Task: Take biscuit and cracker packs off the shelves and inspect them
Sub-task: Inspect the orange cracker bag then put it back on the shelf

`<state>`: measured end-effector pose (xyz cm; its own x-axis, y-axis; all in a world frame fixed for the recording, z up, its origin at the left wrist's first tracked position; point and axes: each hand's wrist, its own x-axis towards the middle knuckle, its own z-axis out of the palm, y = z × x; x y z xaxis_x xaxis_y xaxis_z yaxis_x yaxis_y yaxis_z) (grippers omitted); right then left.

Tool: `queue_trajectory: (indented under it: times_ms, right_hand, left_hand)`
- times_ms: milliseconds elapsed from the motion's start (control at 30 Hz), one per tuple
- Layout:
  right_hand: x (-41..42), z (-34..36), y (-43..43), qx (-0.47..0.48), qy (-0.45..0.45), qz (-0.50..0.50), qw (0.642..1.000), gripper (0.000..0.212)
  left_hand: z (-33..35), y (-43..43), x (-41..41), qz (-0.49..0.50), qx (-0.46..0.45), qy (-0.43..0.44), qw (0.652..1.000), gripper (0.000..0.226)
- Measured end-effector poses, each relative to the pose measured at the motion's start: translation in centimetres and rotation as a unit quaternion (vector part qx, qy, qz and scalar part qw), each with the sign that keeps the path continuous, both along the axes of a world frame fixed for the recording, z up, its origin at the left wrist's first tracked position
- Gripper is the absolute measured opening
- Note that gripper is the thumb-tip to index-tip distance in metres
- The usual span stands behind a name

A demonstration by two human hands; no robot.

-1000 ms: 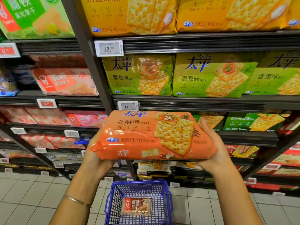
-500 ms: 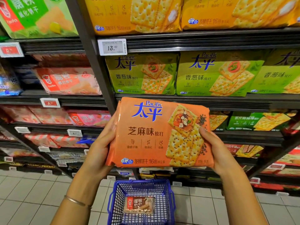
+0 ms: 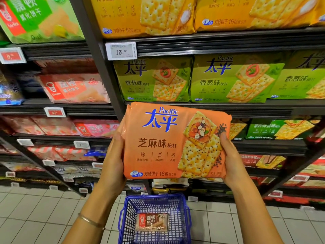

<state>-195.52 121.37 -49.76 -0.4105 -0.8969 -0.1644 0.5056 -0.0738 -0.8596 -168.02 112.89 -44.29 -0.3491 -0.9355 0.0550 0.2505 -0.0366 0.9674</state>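
Observation:
An orange Pacific cracker pack [image 3: 168,143] stands upright in front of me, its printed face towards the camera. My left hand [image 3: 113,161] grips its left edge, thumb on the front. My right hand [image 3: 230,159] grips its right edge, thumb on the front near the cracker picture. Behind it, green Pacific cracker packs [image 3: 233,80] line the shelf above, and yellow cracker packs [image 3: 149,14] fill the top shelf.
A blue wire basket [image 3: 154,219] stands on the tiled floor below my hands, with a small red-brown biscuit pack [image 3: 152,222] inside. Pink and red biscuit packs [image 3: 73,88] fill the left shelves. A price tag [image 3: 121,51] reads 13.80. A dark shelf upright [image 3: 98,59] divides the bays.
The orange pack has been tilted from lying flat to standing upright facing me, and lifted slightly. Both hands kept hold of its ends.

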Motion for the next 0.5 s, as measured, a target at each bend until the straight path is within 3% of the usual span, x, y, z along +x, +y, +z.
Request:
queue_trajectory:
  times_ms: [100,267,433,500]
  right_hand:
    - [-0.5,-1.0,0.4,-0.005,-0.053,0.01,0.999,0.046]
    - [-1.4,-2.3,1.7,-0.096,-0.138,-0.014,0.986,0.051]
    - [-1.8,-2.3,1.8,-0.113,-0.107,-0.031,0.987,0.064]
    - [-1.9,-1.7,2.0,-0.11,-0.101,-0.03,0.988,0.056]
  left_hand:
    - [-0.1,0.4,0.2,-0.027,-0.097,-0.051,0.994,0.099]
    - [-0.7,0.2,1.0,-0.088,-0.201,-0.106,0.97,0.058]
    - [-1.4,-0.6,1.0,-0.11,-0.19,-0.096,0.971,0.053]
    - [-1.9,-0.9,1.0,-0.097,-0.167,-0.093,0.977,0.053]
